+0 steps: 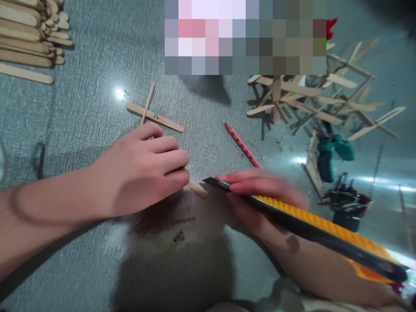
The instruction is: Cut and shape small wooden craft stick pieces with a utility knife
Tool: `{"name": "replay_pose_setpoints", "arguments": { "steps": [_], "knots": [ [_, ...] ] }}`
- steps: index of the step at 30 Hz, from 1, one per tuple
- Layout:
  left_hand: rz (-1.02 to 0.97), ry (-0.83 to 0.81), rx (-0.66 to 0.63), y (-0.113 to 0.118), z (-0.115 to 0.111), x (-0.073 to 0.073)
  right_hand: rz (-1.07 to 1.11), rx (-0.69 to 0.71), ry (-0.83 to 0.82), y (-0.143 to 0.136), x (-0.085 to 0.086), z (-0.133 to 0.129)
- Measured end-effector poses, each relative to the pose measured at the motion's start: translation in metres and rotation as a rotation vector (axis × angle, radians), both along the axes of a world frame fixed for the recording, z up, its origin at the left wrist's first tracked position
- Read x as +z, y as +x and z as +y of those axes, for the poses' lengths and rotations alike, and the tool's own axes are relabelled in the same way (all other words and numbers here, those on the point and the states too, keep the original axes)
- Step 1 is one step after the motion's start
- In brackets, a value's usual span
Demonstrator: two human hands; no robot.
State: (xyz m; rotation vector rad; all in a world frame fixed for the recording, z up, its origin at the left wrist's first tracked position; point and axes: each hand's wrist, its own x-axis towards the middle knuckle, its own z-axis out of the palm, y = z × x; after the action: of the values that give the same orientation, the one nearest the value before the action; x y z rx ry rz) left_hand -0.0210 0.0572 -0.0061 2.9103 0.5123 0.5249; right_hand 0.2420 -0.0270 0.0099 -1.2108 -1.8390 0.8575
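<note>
My left hand is closed, palm down, over a wooden craft stick that pokes out from under its fingers on the right. My right hand grips a yellow and black utility knife. The knife's blade points left, and its tip is close to the stick's end; whether they touch I cannot tell. Just beyond my left knuckles lies a notched craft stick with a thinner stick across it. A red pencil lies beyond my right hand.
A pile of craft sticks sits at the far left. At the upper right stands a structure of joined sticks. Teal-handled pliers and a dark cluster of small tools lie on the right. A pixelated patch hides the top middle.
</note>
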Motion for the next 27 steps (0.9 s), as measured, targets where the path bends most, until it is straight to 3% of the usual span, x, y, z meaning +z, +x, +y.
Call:
{"name": "replay_pose_setpoints", "arguments": {
  "steps": [11, 20, 27],
  "knots": [
    [-0.041, -0.082, -0.01, 0.001, -0.002, -0.001, -0.092, 0.209, -0.032, 0.0, 0.004, 0.004],
    [-0.063, -0.094, 0.009, 0.003, -0.007, -0.001, -0.053, 0.237, -0.047, 0.001, -0.003, 0.003],
    [-0.007, -0.004, -0.026, 0.003, -0.012, 0.007, -0.082, 0.262, -0.075, 0.002, -0.002, 0.002]
  ]
}}
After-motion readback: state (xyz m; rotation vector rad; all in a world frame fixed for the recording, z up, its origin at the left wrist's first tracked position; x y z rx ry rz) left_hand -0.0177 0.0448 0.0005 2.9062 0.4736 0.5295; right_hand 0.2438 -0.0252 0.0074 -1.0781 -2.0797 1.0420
